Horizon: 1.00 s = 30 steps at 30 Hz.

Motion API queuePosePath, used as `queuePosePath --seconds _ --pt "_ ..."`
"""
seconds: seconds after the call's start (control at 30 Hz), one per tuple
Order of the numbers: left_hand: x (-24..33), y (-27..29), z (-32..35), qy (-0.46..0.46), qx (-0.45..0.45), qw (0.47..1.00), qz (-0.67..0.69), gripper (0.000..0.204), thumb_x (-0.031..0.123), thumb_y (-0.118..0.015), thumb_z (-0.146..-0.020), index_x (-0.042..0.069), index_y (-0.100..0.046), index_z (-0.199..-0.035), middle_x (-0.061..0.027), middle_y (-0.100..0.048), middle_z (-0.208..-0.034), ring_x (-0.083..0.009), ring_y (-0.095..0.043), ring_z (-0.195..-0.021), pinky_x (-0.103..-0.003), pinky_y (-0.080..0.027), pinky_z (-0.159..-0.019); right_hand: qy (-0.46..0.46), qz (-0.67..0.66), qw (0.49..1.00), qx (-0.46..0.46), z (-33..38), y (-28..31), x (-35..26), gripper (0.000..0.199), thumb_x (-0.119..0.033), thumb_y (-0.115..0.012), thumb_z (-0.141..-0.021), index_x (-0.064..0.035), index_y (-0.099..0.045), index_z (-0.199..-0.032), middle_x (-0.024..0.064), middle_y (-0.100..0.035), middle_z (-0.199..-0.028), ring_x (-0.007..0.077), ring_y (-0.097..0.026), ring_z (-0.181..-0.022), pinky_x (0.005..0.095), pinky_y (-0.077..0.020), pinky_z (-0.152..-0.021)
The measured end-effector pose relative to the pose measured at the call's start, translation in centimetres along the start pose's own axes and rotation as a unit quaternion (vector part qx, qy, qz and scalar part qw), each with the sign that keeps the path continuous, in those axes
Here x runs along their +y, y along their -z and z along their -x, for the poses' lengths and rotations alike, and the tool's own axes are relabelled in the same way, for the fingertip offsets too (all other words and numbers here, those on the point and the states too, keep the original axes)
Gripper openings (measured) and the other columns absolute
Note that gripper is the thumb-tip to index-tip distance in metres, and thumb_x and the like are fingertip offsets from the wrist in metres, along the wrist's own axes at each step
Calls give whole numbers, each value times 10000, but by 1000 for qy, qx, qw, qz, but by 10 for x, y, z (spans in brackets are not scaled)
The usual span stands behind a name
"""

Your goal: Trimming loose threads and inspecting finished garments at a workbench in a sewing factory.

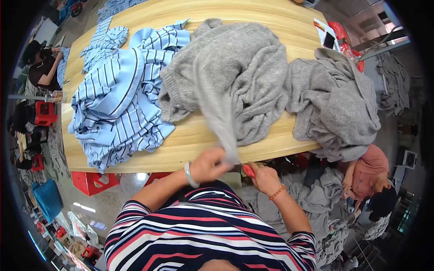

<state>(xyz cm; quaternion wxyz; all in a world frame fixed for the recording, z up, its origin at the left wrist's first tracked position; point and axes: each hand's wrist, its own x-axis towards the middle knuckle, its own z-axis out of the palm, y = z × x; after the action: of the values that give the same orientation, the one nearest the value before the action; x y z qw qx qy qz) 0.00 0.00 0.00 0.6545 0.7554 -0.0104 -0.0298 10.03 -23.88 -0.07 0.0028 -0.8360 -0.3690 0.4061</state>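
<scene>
My left hand [209, 166], with a pale bangle at the wrist, is closed on one end of a grey knit garment [217, 113]. That part stretches from the pile down past the table's near edge, blurred by motion. Close to its lower end, my right hand [267, 179] grips small red-handled scissors [248, 170]. Their thin tip points toward the fabric by my left fingers; whether it touches, I cannot tell. Beyond my hands lies a heap of grey knit garments [253, 58] at the middle of the table.
Blue striped shirts [113, 104] cover the left of the wooden table [190, 147]. A second grey knit heap [334, 99] overhangs its right edge, near a seated person [370, 174]. A phone [329, 40] lies far right. Red stools [95, 182] stand below; another person [43, 65] sits far left.
</scene>
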Motion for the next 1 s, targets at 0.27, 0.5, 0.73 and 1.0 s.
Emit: queuePosePath --seconds 0.27,0.5,0.73,1.0 --pt "89 -19 -41 -281 -243 917 -148 200 161 -666 -711 74 -506 -792 -102 -508 -825 -290 -503 -813 -396 -382 -726 120 -32 929 348 -30 81 15 217 -103 -649 -706 -11 -640 -902 200 -623 -832 382 -602 -748 444 -473 -632" --pt "101 -24 -73 -310 -177 914 -194 301 119 -696 -609 64 -560 -872 -77 -538 -920 -281 -497 -878 -398 -396 -808 115 -54 850 512 12 126 51 306 -136 -669 -736 -9 -630 -1011 196 -644 -967 379 -612 -870 404 -502 -735" --pt "118 -57 -129 -397 -137 899 -119 289 141 -650 -663 33 -591 -924 -114 -565 -954 -321 -534 -951 -448 -412 -851 158 -169 788 570 48 134 133 536 -411 -382 -987 -2 -444 -1328 142 -494 -1335 261 -485 -1212 398 -378 -1038" --pt "154 -148 -237 -480 30 877 23 310 138 -597 -732 22 -575 -1019 -131 -535 -909 -318 -548 -980 -458 -422 -888 404 -602 -591 -354 291 136 594 484 -333 -351 -1021 -20 -364 -1391 146 -547 -1219 264 -581 -957 347 -479 -818"
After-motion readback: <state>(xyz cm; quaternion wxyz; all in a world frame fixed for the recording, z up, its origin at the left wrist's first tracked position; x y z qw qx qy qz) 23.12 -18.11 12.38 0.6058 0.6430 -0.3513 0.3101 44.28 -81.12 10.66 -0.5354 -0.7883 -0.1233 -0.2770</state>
